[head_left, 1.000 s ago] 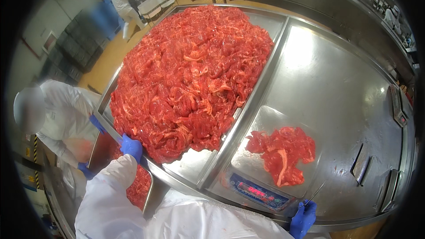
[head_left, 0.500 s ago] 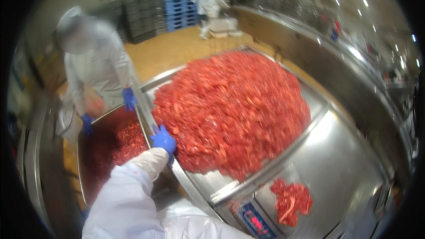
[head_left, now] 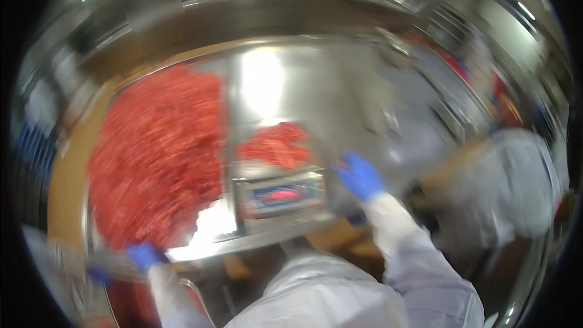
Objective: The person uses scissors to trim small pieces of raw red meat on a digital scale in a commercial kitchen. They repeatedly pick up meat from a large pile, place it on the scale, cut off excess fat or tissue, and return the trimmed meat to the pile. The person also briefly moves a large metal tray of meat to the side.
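Motion blurs the whole view. My left hand [head_left: 146, 257], in a blue glove, is at the near edge of a metal tray [head_left: 200, 249], beside a big heap of red raw meat pieces [head_left: 164, 158]; its fingers are smeared. My right hand [head_left: 362, 176], also blue-gloved, hovers right of a scale [head_left: 282, 195] with a lit red display. Its fingers reach out toward the left and hold nothing that I can see. A small pile of meat [head_left: 277, 146] lies on the scale's platform.
A steel table [head_left: 331, 85] extends right of the heap. Below my left hand stands a metal tub [head_left: 197, 297] with red contents, a co-worker's blue glove [head_left: 98, 274] near it. At the right is a person in white [head_left: 510, 188]. A long metal wall [head_left: 243, 15] runs behind.
The view has swung to the right, so the heap now sits at the left. My right hand has come into sight. My left hand stays near the tray's edge by the tub.
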`<state>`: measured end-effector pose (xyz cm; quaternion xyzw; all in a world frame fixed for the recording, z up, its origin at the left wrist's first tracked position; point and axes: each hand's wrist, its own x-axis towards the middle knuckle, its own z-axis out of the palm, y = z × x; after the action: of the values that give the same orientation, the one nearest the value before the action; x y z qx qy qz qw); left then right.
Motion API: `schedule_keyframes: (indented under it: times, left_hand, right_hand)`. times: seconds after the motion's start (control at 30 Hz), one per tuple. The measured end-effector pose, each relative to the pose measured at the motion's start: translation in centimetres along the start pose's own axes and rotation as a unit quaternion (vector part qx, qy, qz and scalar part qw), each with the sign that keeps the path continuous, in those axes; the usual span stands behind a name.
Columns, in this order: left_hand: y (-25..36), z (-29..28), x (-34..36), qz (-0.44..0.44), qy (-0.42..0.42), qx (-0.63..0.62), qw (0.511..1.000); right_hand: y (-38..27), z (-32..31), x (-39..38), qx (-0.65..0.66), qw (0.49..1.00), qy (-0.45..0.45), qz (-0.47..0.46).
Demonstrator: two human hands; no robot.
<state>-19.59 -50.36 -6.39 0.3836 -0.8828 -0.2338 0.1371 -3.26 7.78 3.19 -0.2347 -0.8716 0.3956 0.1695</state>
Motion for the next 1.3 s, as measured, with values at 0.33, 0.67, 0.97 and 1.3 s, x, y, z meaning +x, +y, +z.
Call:
schedule_keyframes:
  times: [0.33,0.67,0.97,1.3]
  left_hand:
    - [17.2,-4.0,-7.2,0.446,0.175,-0.240,0.844]
    - [33.2,0.0,-52.2,0.621,-0.361,-0.345,0.604]
    - [40.7,4.4,-75.7,0.691,-0.406,-0.275,0.531]
    - [55.6,16.9,-94.1,0.714,-0.353,-0.219,0.563]
  right_hand:
    - [2.2,-11.4,-12.3,0.055,0.992,-0.094,0.057]
    - [21.6,-28.2,-33.0,-0.010,0.918,0.202,0.342]
    - [33.7,-43.1,-32.3,0.236,0.814,0.398,0.350]
    - [50.0,-55.6,-22.8,-0.025,0.882,0.151,0.445]
